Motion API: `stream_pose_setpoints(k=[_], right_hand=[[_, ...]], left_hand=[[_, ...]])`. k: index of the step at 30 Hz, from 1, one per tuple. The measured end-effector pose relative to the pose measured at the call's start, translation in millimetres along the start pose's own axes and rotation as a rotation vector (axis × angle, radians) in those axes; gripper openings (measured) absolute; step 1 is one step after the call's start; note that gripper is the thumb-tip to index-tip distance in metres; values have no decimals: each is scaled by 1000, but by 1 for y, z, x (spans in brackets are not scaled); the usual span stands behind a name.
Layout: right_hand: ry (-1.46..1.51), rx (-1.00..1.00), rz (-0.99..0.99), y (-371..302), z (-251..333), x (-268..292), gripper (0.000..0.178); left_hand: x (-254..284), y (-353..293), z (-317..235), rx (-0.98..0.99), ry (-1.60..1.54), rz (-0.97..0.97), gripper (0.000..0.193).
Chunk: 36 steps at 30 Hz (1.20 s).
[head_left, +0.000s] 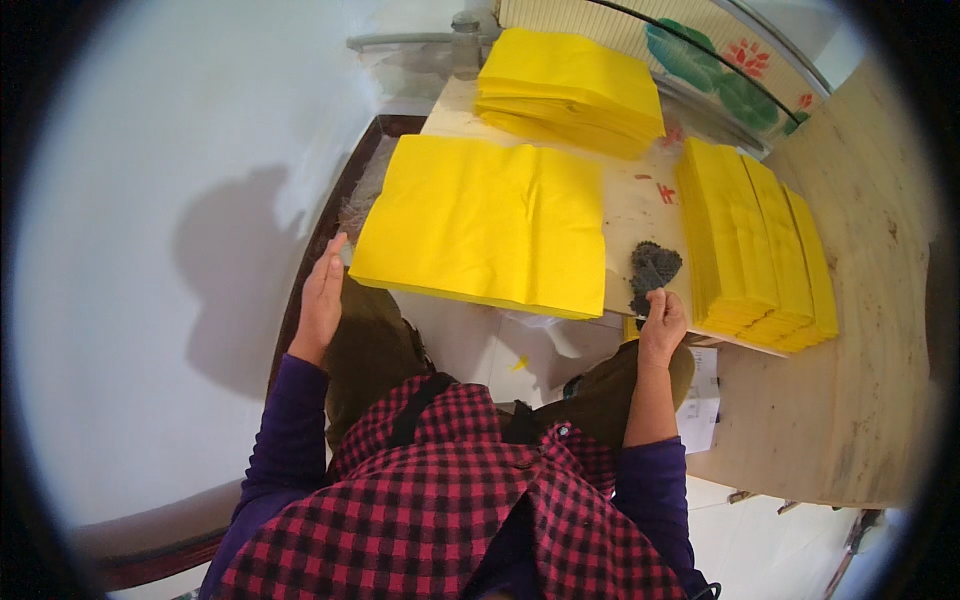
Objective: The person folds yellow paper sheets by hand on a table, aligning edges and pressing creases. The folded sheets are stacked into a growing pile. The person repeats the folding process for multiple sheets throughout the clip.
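The left hand (322, 295) is held flat, fingers straight and together, with nothing in its grasp; it stands upright just beside the left edge of the front yellow stack (480, 225), and whether it touches that edge I cannot tell. The right hand (663, 318), to the right of the front yellow stack near its lower right corner, has its fingers curled in and pinches the lower end of a dark grey, rough-textured pad (655, 268). The pad lies apart from the front yellow stack, on its right side.

The front yellow stack is made of flat sheets, with a crease running down the top one, and its near edge faces the person. Behind it, a little to the right, sits a back yellow stack (570, 85). Well to its right stand three narrower yellow piles (755, 240), set close together. A pale board (635, 205) with red marks shows between the front yellow stack and these piles. Beyond the front yellow stack, near the back one, is a clear jar (466, 45). Below its near edge, a small yellow scrap (519, 363) lies on the floor.
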State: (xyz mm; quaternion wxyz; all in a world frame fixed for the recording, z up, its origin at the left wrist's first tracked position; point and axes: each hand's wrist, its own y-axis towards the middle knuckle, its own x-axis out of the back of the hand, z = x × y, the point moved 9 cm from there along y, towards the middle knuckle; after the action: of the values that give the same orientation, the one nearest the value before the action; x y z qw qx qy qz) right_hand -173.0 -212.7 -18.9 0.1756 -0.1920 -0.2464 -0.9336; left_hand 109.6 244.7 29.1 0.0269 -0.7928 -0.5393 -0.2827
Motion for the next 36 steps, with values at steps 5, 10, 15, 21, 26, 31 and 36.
stream_pose_setpoints(k=[5, 10, 15, 21, 26, 31, 36], right_hand=[[118, -27, 66, -17, 12, -21, 29], [47, 218, 233, -31, 48, -40, 48], [-59, 401, 349, -47, 77, -58, 67], [-42, 412, 391, -50, 84, -70, 65], [-42, 350, 436, -48, 79, -75, 61], [15, 335, 371, -45, 77, -63, 54], [164, 178, 232, -35, 65, -45, 37]], left_hand=[[2, -7, 17, 54, -98, -78, 45], [-6, -6, 30, 76, -126, -90, 50], [-26, -5, 34, 117, -145, -60, 59], [-42, 1, 40, 95, -135, -59, 60], [-45, 4, 43, 98, -109, -57, 59], [-26, 2, 34, 59, -13, -85, 49], [5, 13, 22, -54, 104, -130, 29]])
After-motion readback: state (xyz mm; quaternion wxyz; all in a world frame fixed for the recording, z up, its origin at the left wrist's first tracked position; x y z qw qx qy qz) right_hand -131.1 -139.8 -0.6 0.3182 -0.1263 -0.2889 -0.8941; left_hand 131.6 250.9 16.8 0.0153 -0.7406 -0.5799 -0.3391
